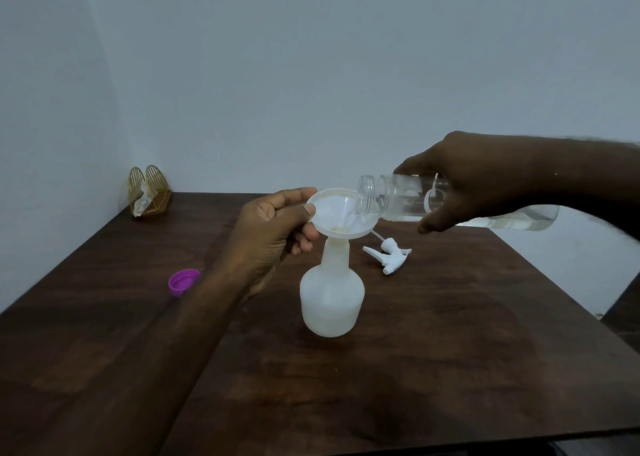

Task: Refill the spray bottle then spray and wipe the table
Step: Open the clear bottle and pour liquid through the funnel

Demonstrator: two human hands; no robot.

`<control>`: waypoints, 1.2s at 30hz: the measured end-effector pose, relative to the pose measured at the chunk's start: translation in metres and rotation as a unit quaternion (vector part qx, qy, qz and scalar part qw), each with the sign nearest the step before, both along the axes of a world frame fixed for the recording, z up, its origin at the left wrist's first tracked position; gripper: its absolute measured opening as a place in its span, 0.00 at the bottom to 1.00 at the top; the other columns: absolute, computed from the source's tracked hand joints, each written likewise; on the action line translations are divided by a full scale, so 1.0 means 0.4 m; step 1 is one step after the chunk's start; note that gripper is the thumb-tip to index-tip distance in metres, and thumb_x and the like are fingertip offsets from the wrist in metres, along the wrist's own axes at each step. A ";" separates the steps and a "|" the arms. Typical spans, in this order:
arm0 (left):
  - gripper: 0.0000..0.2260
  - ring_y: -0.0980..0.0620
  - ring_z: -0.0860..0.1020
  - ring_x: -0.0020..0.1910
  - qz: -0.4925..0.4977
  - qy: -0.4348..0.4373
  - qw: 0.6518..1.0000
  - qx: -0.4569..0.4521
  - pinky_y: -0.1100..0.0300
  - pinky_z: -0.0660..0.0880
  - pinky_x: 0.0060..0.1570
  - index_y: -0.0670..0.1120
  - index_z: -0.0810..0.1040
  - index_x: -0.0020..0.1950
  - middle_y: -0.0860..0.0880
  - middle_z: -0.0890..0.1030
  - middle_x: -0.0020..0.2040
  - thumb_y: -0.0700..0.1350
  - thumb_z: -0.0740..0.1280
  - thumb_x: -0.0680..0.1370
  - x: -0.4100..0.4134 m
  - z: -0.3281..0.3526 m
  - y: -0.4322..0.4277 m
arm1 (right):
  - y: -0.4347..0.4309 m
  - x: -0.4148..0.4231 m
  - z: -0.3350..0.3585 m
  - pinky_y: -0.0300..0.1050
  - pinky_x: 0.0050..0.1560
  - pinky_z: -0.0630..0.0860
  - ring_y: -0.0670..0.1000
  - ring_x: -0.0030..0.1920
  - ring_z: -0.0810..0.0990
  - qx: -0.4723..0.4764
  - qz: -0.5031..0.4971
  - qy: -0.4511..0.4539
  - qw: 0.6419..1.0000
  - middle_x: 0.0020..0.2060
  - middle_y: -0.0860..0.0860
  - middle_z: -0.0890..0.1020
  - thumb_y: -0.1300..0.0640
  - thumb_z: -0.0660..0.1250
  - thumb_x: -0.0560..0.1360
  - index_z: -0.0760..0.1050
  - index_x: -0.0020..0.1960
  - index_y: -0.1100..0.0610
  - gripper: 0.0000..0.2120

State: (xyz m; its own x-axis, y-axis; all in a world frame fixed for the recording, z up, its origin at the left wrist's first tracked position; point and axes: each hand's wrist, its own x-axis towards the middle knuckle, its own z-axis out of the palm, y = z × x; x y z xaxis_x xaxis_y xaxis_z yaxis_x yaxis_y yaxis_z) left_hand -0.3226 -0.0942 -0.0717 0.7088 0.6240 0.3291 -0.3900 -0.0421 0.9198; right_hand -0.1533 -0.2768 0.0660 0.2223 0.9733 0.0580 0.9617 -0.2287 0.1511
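Observation:
A white translucent spray bottle (pixel 331 296) stands upright mid-table with its head off. A white funnel (pixel 337 213) sits in its neck. My left hand (pixel 273 227) pinches the funnel's left rim. My right hand (pixel 478 178) grips a clear water bottle (pixel 391 197), tipped almost level, its open mouth over the funnel and clear liquid running in. The white trigger head (pixel 389 256) with its tube lies on the table behind and right of the spray bottle.
A purple cap (pixel 183 281) lies on the dark wooden table (pixel 450 351) to the left. A gold wire holder (pixel 149 192) with a white cloth stands in the far left corner against the wall. The table's right edge drops off nearby.

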 end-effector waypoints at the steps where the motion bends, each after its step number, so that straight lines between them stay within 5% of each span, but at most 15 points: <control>1: 0.14 0.54 0.75 0.24 0.000 0.000 1.000 -0.001 0.65 0.70 0.24 0.46 0.81 0.57 0.45 0.80 0.30 0.43 0.70 0.73 0.000 0.000 0.001 | 0.001 0.000 0.000 0.43 0.43 0.74 0.39 0.40 0.76 0.000 0.001 0.000 1.000 0.42 0.44 0.82 0.43 0.77 0.66 0.74 0.65 0.45 0.30; 36: 0.14 0.54 0.74 0.23 0.004 -0.003 1.000 0.005 0.65 0.70 0.23 0.45 0.81 0.58 0.45 0.80 0.30 0.43 0.70 0.72 0.002 0.001 -0.005 | -0.001 0.003 0.004 0.40 0.40 0.70 0.36 0.36 0.72 -0.001 0.000 -0.024 1.000 0.45 0.43 0.80 0.43 0.76 0.66 0.72 0.68 0.44 0.32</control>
